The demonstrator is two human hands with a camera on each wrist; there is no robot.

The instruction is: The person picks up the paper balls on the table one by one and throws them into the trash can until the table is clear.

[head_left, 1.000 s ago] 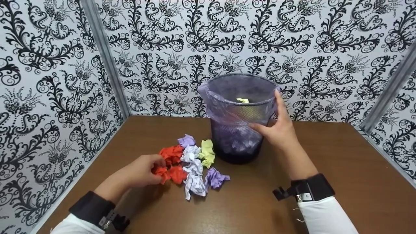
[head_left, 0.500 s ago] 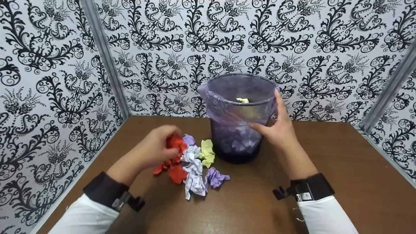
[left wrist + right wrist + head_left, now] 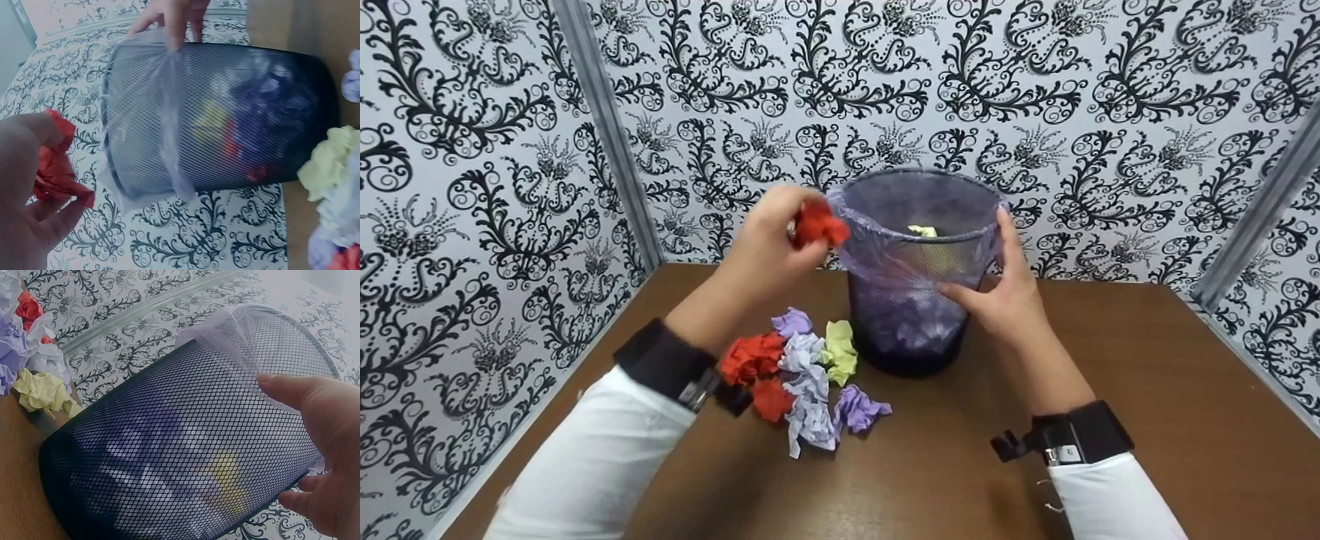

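A black mesh waste bin (image 3: 911, 300) (image 3: 236, 112) (image 3: 169, 455) lined with a thin purple bag stands on the brown table (image 3: 1147, 390). Crumpled paper shows through its mesh. My left hand (image 3: 772, 247) (image 3: 22, 197) is raised beside the bin's left rim and pinches a red crumpled paper ball (image 3: 817, 223) (image 3: 53, 169). My right hand (image 3: 1005, 296) (image 3: 320, 439) rests against the bin's right side, thumb on the front of the mesh and fingers round the back near the rim.
A heap of crumpled paper balls (image 3: 802, 375) in red, white, yellow and purple lies on the table left of the bin. Patterned black-and-white walls (image 3: 472, 187) close in the table on the left, back and right.
My left hand picked a red paper ball out of the heap and lifted it up and right to the bin's rim. The right hand stayed on the bin.
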